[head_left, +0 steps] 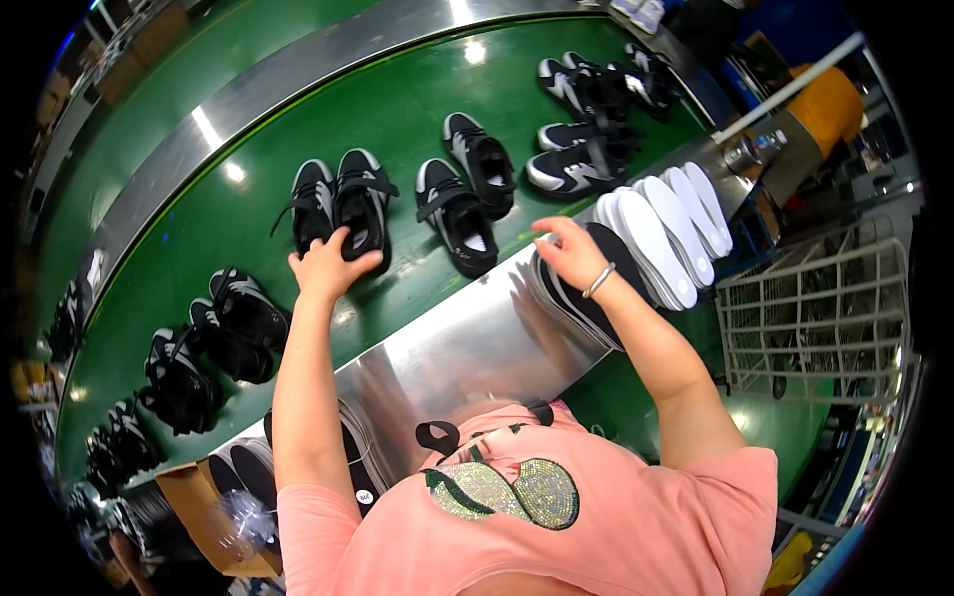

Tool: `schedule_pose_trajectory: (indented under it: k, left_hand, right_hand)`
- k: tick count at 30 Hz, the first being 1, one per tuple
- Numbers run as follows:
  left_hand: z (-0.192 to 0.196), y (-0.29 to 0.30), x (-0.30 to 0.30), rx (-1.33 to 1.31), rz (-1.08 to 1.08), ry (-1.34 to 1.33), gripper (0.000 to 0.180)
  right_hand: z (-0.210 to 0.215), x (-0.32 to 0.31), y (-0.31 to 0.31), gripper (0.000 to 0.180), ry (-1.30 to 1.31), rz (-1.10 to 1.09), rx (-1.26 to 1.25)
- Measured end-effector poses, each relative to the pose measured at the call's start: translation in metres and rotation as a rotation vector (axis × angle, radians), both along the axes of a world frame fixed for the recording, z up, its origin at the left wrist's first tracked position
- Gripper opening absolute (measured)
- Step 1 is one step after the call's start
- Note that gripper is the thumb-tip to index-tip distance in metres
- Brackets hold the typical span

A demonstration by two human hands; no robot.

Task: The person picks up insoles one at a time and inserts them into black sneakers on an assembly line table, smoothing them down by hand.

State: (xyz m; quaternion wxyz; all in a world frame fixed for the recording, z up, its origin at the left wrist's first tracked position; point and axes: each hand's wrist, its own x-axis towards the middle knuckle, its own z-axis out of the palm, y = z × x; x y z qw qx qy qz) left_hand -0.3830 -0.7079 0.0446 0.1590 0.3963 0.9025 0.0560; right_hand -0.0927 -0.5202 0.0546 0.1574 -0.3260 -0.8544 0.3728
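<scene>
Belt [397, 109], green, carried black-grey shoe pair [363, 189]: likely light, soft-sided, best held at heels. Black insoles [588, 316], probably bendy, lay stacked rightward. Left hand [331, 268] spread at heels, grip unclear; right hand [576, 256] hung loose, fingers parted, beside insoles.

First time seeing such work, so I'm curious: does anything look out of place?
Nothing looks spilled or damaged. Slightly odd: the middle pair of shoes on the green belt sits staggered, unlike the pair at the left hand.
</scene>
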Motion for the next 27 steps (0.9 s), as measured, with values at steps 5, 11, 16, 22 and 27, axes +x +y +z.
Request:
schedule_pose_trajectory:
  k: [5,11,16,22,27]
  left_hand:
    - [0.009,0.001,0.016,-0.082,-0.143,0.068,0.050]
    - [0.042,-0.053,0.115,0.111,-0.128,-0.114,0.044]
    - [0.032,-0.088,0.187,0.111,-0.210,-0.212,0.050]
    - [0.017,-0.141,0.191,0.570,-0.129,-0.170,0.028]
    - [-0.008,-0.148,0.172,0.729,-0.004,0.152,0.029]
  right_hand:
    - [0.013,0.060,-0.030,0.033,-0.352,-0.058,0.278]
    - [0.002,0.097,-0.056,0.044,-0.536,-0.111,0.410]
    - [-0.016,0.089,-0.057,0.039,-0.554,-0.150,0.508]
    - [-0.007,0.100,-0.066,0.039,-0.397,-0.174,0.482]
    - [0.044,0.075,-0.102,0.022,0.079,-0.084,0.079]
